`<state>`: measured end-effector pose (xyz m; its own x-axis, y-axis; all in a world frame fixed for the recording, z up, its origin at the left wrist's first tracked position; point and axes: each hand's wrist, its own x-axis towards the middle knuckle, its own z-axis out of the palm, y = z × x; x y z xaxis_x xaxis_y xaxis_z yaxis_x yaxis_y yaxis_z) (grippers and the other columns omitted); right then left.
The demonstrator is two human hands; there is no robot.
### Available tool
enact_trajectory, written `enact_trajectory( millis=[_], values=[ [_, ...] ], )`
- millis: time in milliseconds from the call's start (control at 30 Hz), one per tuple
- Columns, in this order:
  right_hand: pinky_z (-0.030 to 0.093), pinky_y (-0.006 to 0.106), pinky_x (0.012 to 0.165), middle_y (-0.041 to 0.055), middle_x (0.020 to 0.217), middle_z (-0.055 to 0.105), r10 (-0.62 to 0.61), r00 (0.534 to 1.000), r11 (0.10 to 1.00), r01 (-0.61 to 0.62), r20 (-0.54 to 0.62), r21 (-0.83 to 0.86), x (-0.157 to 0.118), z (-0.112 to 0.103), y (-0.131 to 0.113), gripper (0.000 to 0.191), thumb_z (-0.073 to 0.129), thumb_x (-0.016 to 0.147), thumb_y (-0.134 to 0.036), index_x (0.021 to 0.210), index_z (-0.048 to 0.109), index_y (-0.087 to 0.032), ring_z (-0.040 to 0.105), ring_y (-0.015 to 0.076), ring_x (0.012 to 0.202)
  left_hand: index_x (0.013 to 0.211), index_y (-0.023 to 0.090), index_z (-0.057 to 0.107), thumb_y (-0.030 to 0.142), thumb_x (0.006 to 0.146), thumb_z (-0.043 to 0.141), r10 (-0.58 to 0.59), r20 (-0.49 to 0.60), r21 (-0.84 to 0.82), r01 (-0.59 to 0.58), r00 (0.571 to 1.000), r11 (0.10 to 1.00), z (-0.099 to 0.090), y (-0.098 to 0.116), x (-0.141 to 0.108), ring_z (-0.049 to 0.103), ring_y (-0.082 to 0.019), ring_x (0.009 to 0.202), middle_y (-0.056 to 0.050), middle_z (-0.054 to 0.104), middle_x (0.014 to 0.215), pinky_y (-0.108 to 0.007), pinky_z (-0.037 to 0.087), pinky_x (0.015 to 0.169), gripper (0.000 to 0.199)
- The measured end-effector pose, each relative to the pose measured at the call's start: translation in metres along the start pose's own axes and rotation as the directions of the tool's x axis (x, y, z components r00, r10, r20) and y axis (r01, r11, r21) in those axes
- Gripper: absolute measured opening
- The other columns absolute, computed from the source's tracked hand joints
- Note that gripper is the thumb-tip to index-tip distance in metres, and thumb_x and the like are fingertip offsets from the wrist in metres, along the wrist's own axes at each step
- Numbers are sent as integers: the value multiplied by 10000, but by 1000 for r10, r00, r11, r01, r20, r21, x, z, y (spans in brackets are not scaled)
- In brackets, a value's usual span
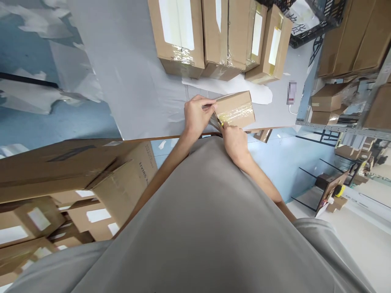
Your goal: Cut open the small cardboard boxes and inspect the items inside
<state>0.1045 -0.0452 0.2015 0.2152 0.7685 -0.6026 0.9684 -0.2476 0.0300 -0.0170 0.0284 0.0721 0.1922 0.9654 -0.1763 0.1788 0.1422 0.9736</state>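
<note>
A small cardboard box (236, 108) lies at the table's near edge, with shiny clear tape along its side. My left hand (197, 114) is closed, thumb and fingers pinching the box at its left end. At the lower left corner of the same box, my right hand (236, 140) is wrapped around a small yellow and black utility knife (221, 123). The dark front of the knife points up and left, against the left end of the box. Most of its handle is hidden in my fist.
Several taped cartons (180, 36) with white labels stand along the far side of the grey table (131, 81). White paper (259, 93) lies behind the small box. A black crate (317, 24) sits at back right. Large cartons (122, 179) are stacked at my left, shelving (366, 101) at right.
</note>
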Motion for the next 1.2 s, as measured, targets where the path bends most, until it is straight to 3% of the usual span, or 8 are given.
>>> enact_trajectory(
  millis=[133, 300, 567, 700, 833, 1000, 1100, 1200],
  values=[
    [659, 475, 912, 213, 1059, 862, 9, 1000, 1000, -9, -23, 24, -6, 4, -1, 326, 492, 1197, -263, 1334, 782, -208, 849, 383, 1028, 1154, 269, 913, 365, 1050, 786, 7, -8, 17, -6, 1000, 1000, 1, 0, -4, 811, -247, 1110, -66, 846, 1162, -380, 725, 989, 191],
    [650, 498, 893, 281, 1117, 848, 59, 998, 997, -58, 30, -44, -11, -7, -10, 366, 449, 1194, -208, 1302, 793, -141, 858, 428, 1069, 1167, 255, 909, 391, 1067, 775, 13, -6, 35, -13, 1000, 999, 2, 0, -5, 810, -253, 1127, -69, 845, 1176, -371, 724, 988, 216],
    [656, 464, 859, 272, 1084, 855, 52, 997, 998, -50, 49, -35, -17, -14, -12, 364, 460, 1170, -149, 1273, 809, -143, 870, 406, 1034, 1168, 253, 906, 362, 1068, 770, 1, -42, 62, 2, 999, 998, 5, 4, -6, 809, -240, 1102, -69, 840, 1170, -362, 731, 971, 201],
    [665, 452, 896, 285, 1165, 855, -37, 996, 997, 42, 77, -69, -11, -21, -9, 393, 454, 1155, -91, 1254, 832, -123, 869, 391, 1078, 1151, 242, 907, 387, 1072, 780, -5, -90, 74, 12, 996, 997, 6, 4, -5, 809, -233, 1090, -77, 845, 1168, -354, 730, 968, 208],
    [669, 406, 917, 271, 1227, 853, -89, 974, 987, 114, 208, -112, -12, -33, -4, 447, 418, 1133, -19, 1267, 833, -121, 868, 353, 1138, 1121, 232, 906, 428, 1055, 812, -31, -147, 64, 40, 989, 997, 7, 7, -2, 810, -230, 1081, -84, 847, 1159, -338, 727, 959, 228],
    [638, 381, 940, 245, 1219, 859, -132, 968, 985, 152, 212, -81, -19, -45, 19, 353, 462, 1205, -188, 1332, 786, -127, 852, 334, 1139, 1128, 222, 892, 473, 1060, 794, -49, -179, 85, 65, 983, 994, 9, 9, -6, 813, -231, 1074, -82, 841, 1158, -331, 720, 948, 278],
    [601, 365, 910, 190, 1162, 875, -150, 983, 988, 145, 105, 58, -16, -49, 48, 340, 482, 1228, -316, 1379, 749, -171, 845, 332, 1075, 1153, 227, 876, 456, 1082, 756, -20, -191, 157, 51, 981, 986, 10, 11, -11, 806, -244, 1123, -85, 832, 1181, -367, 696, 1033, 268],
    [568, 348, 880, 136, 1149, 881, -138, 990, 957, 143, -40, 252, -3, -45, 90, 328, 509, 1215, -371, 1411, 720, -215, 843, 322, 1015, 1266, 258, 840, 479, 1088, 752, 48, -219, 266, 12, 975, 964, 16, 20, -14, 757, -291, 1303, -101, 800, 1325, -452, 621, 1204, 298]
  ],
)
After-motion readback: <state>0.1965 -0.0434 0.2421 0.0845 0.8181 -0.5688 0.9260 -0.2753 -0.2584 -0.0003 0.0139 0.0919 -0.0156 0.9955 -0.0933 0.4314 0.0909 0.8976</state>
